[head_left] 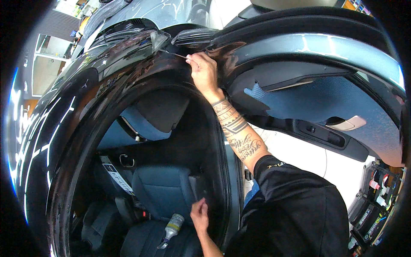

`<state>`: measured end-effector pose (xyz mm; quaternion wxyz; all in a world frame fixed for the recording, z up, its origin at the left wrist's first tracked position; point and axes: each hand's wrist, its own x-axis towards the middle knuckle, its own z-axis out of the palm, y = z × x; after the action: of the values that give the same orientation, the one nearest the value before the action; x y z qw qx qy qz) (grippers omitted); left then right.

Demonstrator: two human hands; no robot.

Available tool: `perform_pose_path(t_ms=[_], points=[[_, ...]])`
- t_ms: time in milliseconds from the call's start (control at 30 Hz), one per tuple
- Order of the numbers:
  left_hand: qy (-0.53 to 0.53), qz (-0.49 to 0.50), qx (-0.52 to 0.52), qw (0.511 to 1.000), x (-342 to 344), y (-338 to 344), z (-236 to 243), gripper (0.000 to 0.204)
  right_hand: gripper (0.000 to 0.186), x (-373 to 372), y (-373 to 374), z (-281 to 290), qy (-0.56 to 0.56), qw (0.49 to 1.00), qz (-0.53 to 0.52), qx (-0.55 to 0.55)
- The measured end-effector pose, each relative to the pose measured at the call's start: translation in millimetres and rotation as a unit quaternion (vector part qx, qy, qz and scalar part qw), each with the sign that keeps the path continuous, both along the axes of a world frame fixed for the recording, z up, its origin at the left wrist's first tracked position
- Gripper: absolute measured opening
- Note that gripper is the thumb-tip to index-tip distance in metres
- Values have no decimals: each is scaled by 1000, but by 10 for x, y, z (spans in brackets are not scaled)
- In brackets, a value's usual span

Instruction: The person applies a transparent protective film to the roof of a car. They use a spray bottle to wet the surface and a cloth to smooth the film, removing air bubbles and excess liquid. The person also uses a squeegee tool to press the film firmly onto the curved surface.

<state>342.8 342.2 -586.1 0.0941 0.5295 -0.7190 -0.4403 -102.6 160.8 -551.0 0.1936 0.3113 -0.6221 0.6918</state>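
My right hand reaches up to the corner beside the dark glossy windscreen pillar of a car. Its fingertips pinch a thin, pale, rod-like tool, whose far end lies near a crumpled piece of clear film; its exact kind is too small to tell. Lower down, my left hand hangs in the door opening over the front seat, fingers curled, touching nothing I can see. Whether it holds something small is unclear. A spray bottle lies on the dark seat cushion near it.
The open car door, blue-panelled inside, spreads to the right. A seat backrest and a hanging plate-like tag are inside. At the lower right stands a rack of bottles and tools. Beyond the windscreen lies the pale bonnet.
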Motion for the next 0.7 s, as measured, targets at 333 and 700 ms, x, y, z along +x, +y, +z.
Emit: perform_pose_path(t_ms=[333, 700], points=[[208, -78, -64, 973, -1954, -1402, 822, 28, 6, 68, 62, -104, -23, 998, -21, 50], [560, 56, 387, 730, -3832, -2117, 1131, 30, 11, 929, 1082, -558, -174, 957, 179, 145]])
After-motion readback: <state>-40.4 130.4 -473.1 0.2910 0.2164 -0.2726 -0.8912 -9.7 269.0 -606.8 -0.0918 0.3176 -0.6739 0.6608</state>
